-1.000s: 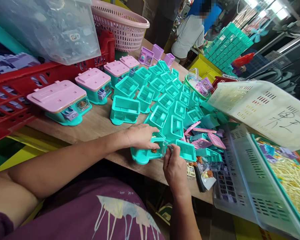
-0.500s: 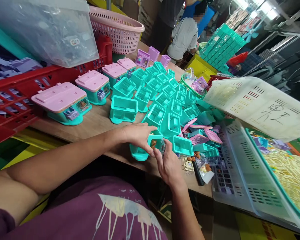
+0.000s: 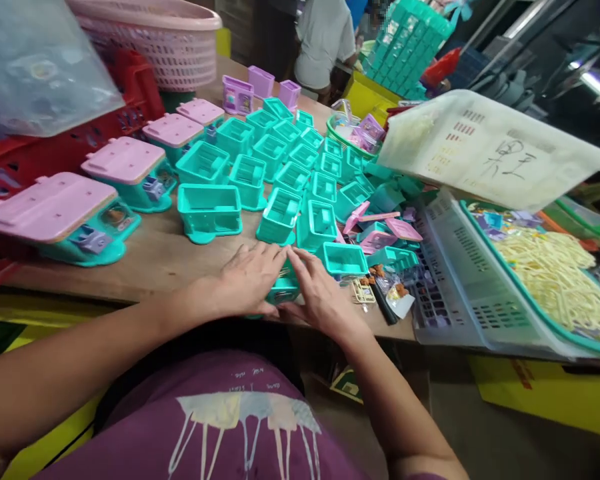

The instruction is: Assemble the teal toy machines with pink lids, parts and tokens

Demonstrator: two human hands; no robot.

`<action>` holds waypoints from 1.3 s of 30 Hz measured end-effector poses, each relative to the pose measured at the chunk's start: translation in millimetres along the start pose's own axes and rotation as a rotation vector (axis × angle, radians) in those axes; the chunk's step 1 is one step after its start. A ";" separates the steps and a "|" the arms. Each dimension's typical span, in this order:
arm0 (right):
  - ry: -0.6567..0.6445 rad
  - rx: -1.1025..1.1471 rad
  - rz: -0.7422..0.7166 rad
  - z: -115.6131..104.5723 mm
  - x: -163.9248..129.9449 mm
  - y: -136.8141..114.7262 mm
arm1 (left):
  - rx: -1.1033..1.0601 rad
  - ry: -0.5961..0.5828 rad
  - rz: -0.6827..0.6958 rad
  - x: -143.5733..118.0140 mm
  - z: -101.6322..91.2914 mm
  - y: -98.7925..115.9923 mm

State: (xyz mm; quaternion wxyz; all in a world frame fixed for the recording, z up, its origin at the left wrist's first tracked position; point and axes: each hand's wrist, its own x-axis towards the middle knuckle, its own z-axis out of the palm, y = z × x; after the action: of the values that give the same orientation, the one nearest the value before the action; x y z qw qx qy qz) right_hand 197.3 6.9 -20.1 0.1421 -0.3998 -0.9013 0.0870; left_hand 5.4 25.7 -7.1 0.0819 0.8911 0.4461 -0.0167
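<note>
At the table's near edge, a teal plastic toy box [image 3: 284,291] sits between both hands, mostly hidden by them. My left hand [image 3: 250,277] covers its left side, with the fingers over the far rim. From the right, my right hand [image 3: 321,291] presses on it with fingers stretched along that side and the thumb at the near face. The fingertips of the two hands almost meet over the box. Beyond them stand several open teal boxes [image 3: 283,217] in rows. Left of these is a line of teal boxes with pink lids [image 3: 50,205].
Pink lids [image 3: 404,229], a cream plastic sprue [image 3: 363,291] and small brown bear figures [image 3: 379,270] lie to the right. A translucent crate [image 3: 485,293] holds cream parts under a tilted white crate [image 3: 495,150]. Red crates [image 3: 135,83] and a pink basket [image 3: 190,57] stand left.
My view has shifted, so the table's contents sit further left. The brown bear figure visible inside the box is now hidden. Both hands have flattened more around the box.
</note>
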 end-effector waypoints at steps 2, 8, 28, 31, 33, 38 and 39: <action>-0.017 0.025 -0.004 6.3 3.8 0.2 | 0.050 0.029 -0.017 -0.4 1.6 2.9; 0.019 0.025 0.080 22.1 8.0 1.5 | 0.070 0.124 0.063 6.2 10.3 -5.6; 0.698 -0.041 0.482 5.1 -49.2 33.6 | 0.097 0.410 -0.062 -17.4 20.9 -46.5; 0.702 -0.284 0.875 15.9 -97.8 85.9 | 0.051 0.494 -0.045 -8.8 10.2 -20.3; 0.577 -0.348 1.041 25.9 -116.5 106.3 | -0.038 0.551 0.081 6.4 1.1 12.8; 0.399 -0.327 1.016 40.5 -118.3 99.2 | -0.189 0.430 0.442 83.2 -2.5 120.0; 0.402 -0.313 0.989 42.4 -116.5 95.1 | -0.184 0.363 0.469 101.9 1.8 138.2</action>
State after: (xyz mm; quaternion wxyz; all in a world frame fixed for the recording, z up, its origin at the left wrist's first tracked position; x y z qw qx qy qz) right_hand 324.2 -18.5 -107.6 0.1925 -0.8003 -0.5636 -0.0695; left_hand 177.0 24.8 -1.2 0.0829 0.9470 0.2354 0.2023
